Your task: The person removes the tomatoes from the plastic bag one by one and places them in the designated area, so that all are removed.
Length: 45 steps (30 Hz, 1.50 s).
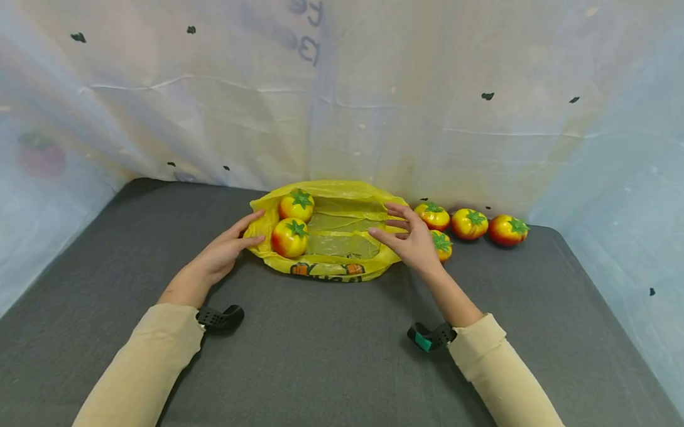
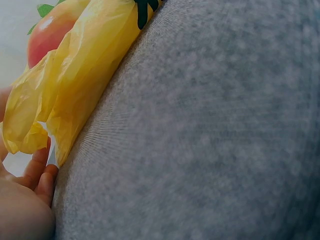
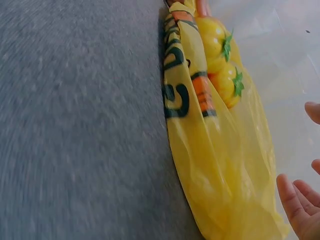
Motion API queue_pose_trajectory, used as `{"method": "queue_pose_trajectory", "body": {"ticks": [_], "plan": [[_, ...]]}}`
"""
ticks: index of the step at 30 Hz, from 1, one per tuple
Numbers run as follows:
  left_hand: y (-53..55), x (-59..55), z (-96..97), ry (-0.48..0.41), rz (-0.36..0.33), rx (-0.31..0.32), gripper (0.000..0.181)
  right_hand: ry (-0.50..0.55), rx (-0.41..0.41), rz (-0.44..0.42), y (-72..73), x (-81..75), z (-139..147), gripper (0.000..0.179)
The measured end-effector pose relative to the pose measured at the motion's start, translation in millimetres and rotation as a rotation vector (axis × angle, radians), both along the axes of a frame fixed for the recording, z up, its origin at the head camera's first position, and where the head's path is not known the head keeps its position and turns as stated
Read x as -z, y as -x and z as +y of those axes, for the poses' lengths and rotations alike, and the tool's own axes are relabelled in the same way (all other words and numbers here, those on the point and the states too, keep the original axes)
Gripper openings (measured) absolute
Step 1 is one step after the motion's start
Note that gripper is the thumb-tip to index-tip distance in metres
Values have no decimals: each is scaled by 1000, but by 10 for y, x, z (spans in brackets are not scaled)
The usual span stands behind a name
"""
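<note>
A yellow plastic bag (image 1: 341, 242) lies open on the grey mat, and two yellow-red tomatoes (image 1: 297, 205) (image 1: 289, 237) sit in its left side. My left hand (image 1: 249, 230) rests open against the bag's left edge, thumb and forefinger straight. My right hand (image 1: 391, 228) is over the bag's right rim with its fingers spread and holds nothing. The left wrist view shows the bag (image 2: 85, 70), one tomato (image 2: 47, 32) and my fingertips (image 2: 39, 170) beside the folded rim. In the right wrist view are the bag (image 3: 220, 150), both tomatoes (image 3: 215, 37) (image 3: 227, 82) and my fingers (image 3: 295, 205).
Three more tomatoes (image 1: 432, 215) (image 1: 469, 223) (image 1: 508, 229) stand in a row right of the bag by the back wall. Another tomato (image 1: 444, 245) is half hidden behind my right hand. White plastic sheeting (image 1: 345, 113) walls in the grey mat (image 1: 326, 351) on three sides.
</note>
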<state>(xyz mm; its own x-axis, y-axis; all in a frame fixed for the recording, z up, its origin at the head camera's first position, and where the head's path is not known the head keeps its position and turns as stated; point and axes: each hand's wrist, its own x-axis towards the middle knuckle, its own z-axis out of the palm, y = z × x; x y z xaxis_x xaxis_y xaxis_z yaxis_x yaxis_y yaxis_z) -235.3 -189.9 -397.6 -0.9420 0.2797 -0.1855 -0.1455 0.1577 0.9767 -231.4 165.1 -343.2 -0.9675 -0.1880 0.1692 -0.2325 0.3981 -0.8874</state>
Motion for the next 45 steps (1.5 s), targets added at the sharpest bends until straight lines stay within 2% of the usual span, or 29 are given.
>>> {"method": "queue_pose_trajectory", "body": {"ticks": [8, 20, 27, 36, 45], "plan": [[7, 4, -13, -9, -18, 5, 69, -40, -48, 4, 32, 66, -218, 60], [-7, -34, 5, -9, -18, 10, 69, -44, -111, 4, 85, 163, -509, 60], [-9, -30, -15, -16, -20, 13, 69, -64, -169, 31, 120, 211, -712, 59], [-5, -17, -8, -8, -20, 14, 69, -52, -210, -35, 152, 226, -917, 64], [1, -36, -16, 16, -31, 26, 70, -108, -222, -89, 176, 236, -1044, 66]]}}
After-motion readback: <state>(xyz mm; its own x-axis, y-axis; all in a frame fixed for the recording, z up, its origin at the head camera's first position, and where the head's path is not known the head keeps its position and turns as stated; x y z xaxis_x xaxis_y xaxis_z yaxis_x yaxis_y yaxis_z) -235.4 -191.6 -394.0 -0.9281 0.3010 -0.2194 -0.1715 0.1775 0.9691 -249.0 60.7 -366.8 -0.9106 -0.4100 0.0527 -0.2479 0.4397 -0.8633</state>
